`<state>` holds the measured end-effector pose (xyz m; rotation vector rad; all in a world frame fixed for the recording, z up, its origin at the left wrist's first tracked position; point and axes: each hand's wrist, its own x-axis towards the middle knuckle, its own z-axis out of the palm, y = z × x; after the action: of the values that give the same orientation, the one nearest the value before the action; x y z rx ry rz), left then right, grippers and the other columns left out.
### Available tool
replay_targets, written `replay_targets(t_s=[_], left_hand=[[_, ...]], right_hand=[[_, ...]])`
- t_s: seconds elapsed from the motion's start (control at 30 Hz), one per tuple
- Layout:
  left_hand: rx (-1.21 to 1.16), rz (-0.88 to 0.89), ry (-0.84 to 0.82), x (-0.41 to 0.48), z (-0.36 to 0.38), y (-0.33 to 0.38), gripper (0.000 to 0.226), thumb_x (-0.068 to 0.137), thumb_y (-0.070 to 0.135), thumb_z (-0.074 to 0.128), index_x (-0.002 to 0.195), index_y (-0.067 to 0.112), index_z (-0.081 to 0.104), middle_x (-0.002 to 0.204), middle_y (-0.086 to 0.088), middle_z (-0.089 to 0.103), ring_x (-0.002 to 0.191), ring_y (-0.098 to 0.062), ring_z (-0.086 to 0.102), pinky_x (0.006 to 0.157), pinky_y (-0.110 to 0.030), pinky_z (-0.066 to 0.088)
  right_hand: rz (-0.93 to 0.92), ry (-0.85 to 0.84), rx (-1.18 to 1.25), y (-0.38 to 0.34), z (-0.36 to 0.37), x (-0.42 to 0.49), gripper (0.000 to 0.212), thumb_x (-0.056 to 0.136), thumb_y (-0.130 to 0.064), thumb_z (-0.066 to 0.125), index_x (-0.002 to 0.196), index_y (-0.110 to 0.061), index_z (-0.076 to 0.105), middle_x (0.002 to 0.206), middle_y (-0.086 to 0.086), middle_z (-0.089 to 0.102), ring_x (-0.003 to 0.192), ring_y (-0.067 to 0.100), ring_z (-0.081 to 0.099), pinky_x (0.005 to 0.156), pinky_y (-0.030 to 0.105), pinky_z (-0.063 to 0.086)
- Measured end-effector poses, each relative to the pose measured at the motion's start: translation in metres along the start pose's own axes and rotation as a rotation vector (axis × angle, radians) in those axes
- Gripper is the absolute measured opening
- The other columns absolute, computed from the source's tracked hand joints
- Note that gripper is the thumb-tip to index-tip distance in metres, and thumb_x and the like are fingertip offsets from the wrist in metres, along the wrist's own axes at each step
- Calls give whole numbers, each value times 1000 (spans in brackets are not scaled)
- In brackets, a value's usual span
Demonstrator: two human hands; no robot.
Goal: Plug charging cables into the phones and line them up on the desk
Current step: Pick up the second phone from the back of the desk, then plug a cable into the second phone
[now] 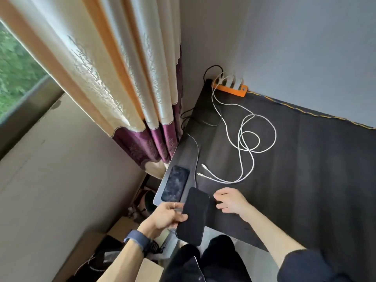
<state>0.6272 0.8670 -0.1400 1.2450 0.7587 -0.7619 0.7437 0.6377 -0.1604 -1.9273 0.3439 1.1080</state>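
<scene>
My left hand [167, 215] grips a black phone [194, 216] by its left edge, holding it over the desk's near-left corner, screen up. A second phone [175, 183] with a smudged screen lies flat on the desk [305, 169] at the left edge, a thin cable running to its top end. My right hand [231, 201] hovers just right of the held phone, fingers spread, holding nothing. Two loose white charging cables [247, 137] coil across the desk, their plug ends [201, 169] lying free just beyond the phones.
An orange power strip [231, 88] with white chargers sits at the desk's far-left corner against the wall. A cream and purple curtain [126, 78] hangs left of the desk. Cardboard boxes [93, 247] and clutter lie on the floor below.
</scene>
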Motion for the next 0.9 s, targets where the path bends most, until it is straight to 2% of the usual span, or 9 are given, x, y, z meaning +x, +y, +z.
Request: replay_targets(t_s=[0.07, 0.17, 0.23, 0.4, 0.53, 0.67, 0.77, 0.83, 0.9], left_hand=[[-48, 28, 85, -4, -11, -10, 34, 85, -11, 63, 117, 0, 69, 93, -17, 74, 76, -23, 71, 62, -29, 59], [-129, 50, 212, -14, -26, -16, 38, 86, -12, 63, 121, 1, 65, 90, -16, 65, 60, -11, 66, 52, -19, 50], [-209, 58, 270, -22, -34, -17, 44, 85, -12, 64, 124, 5, 60, 88, -16, 66, 53, -8, 66, 48, -18, 50], [-337, 83, 306, -34, -57, -27, 50, 84, -10, 66, 128, 13, 61, 101, -17, 76, 91, -31, 74, 82, -39, 58], [-403, 97, 305, -36, -62, -29, 50, 83, -9, 67, 129, 10, 61, 107, -19, 75, 101, -38, 71, 99, -48, 52], [-429, 119, 279, -35, -56, -20, 44, 88, -10, 61, 127, 9, 61, 86, -11, 77, 72, -23, 75, 73, -30, 60], [-461, 113, 241, -35, -42, -5, 43, 90, -12, 57, 129, 6, 57, 61, -2, 71, 48, -12, 67, 61, -23, 59], [-457, 118, 226, -32, -35, 4, 45, 91, -11, 57, 132, 6, 56, 64, -3, 72, 50, -13, 69, 57, -22, 58], [-450, 120, 198, -28, -26, 15, 46, 90, -11, 57, 133, 6, 55, 70, -4, 74, 55, -15, 71, 55, -21, 57]], right_hand=[[-89, 167, -247, -9, 3, 20, 8, 85, -30, 66, 86, -24, 69, 87, -2, 70, 84, 22, 66, 80, 31, 50], [-206, 335, -486, -27, 11, 46, 31, 90, -28, 62, 119, -15, 64, 118, 10, 65, 112, 31, 60, 95, 35, 45], [-235, 355, -571, -40, 20, 58, 39, 93, -28, 60, 130, -15, 56, 129, 13, 54, 118, 35, 57, 96, 40, 45], [-263, 453, -717, -48, 47, 70, 41, 96, -29, 59, 133, -15, 48, 135, 13, 41, 115, 39, 58, 82, 45, 50], [-282, 515, -681, -49, 49, 76, 52, 97, -29, 57, 142, -10, 37, 142, 14, 34, 111, 42, 59, 78, 45, 49], [-136, 463, -680, -43, 38, 66, 62, 99, -40, 49, 150, -16, 25, 138, 16, 50, 115, 42, 59, 82, 45, 46], [-48, 384, -741, -18, 23, 51, 45, 97, -45, 46, 132, -19, 35, 122, 15, 64, 110, 39, 61, 81, 42, 46], [-9, 322, -767, 3, 9, 38, 32, 95, -45, 49, 112, -19, 43, 113, 12, 66, 105, 37, 63, 81, 40, 51], [14, 261, -770, 29, -8, 22, 25, 92, -44, 52, 105, -23, 47, 108, 6, 67, 101, 34, 64, 81, 37, 53]])
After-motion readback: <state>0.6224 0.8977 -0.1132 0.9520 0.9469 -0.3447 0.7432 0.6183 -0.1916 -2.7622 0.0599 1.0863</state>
